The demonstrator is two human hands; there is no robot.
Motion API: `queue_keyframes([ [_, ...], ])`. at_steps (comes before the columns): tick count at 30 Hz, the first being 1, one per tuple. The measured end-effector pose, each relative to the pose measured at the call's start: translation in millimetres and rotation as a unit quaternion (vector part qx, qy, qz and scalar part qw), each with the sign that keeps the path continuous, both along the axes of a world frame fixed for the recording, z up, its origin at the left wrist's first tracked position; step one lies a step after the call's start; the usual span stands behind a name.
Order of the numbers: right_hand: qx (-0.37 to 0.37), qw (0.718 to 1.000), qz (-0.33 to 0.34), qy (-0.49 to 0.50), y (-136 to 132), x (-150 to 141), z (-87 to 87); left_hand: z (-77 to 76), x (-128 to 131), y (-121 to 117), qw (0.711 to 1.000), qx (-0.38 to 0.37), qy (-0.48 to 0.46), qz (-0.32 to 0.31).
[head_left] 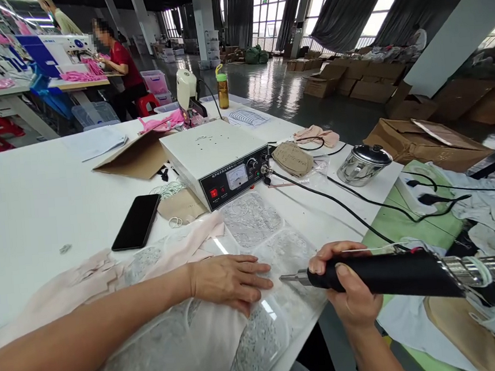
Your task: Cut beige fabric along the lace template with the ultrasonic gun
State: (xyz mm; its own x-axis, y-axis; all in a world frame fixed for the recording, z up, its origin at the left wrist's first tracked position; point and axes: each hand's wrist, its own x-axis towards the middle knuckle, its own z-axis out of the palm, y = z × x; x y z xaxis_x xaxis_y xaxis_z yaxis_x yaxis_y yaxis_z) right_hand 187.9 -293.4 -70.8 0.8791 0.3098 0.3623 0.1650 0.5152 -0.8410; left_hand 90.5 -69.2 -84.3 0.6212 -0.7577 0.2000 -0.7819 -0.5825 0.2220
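In front of the metered control box point(223, 161), the left hand point(232, 282) lies flat over pale pink fabric point(217, 329) and a clear sheet point(253, 222); the right hand point(355, 297) grips a black-handled handpiece point(394, 275), tip near those fingers. Work looks underway; finished and remaining portions cannot be told.

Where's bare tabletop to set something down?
Best: the white tabletop left of the smartphone, between the paper sheets behind and the pale pink fabric in front; a small scrap lies there. Crowded: around the control box, with folded cardboard left, black cables and a glass mug right; also in front, where the left hand rests on clear plastic.
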Motion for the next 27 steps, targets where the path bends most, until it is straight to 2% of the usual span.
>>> queue_keyframes([
  [8,0.012,1.000,0.013,0.010,-3,0,-1.1,-3.6,2,1,0.999,-0.042,0.003,-0.002],
  [13,0.019,0.999,0.029,0.022,-9,-9,6.0,-7.6,3,1,0.998,-0.054,-0.004,-0.018],
  [17,0.007,0.998,0.063,0.014,-7,-21,10.4,-6.5,4,0,0.999,-0.038,0.017,-0.013],
  [23,-0.016,0.996,0.083,0.002,-2,-28,5.4,-1.1,4,-2,0.992,-0.001,0.124,0.009],
  [27,-0.011,0.996,0.093,0.001,-2,-28,4.2,-3.4,4,-1,0.995,-0.022,0.098,0.009],
])
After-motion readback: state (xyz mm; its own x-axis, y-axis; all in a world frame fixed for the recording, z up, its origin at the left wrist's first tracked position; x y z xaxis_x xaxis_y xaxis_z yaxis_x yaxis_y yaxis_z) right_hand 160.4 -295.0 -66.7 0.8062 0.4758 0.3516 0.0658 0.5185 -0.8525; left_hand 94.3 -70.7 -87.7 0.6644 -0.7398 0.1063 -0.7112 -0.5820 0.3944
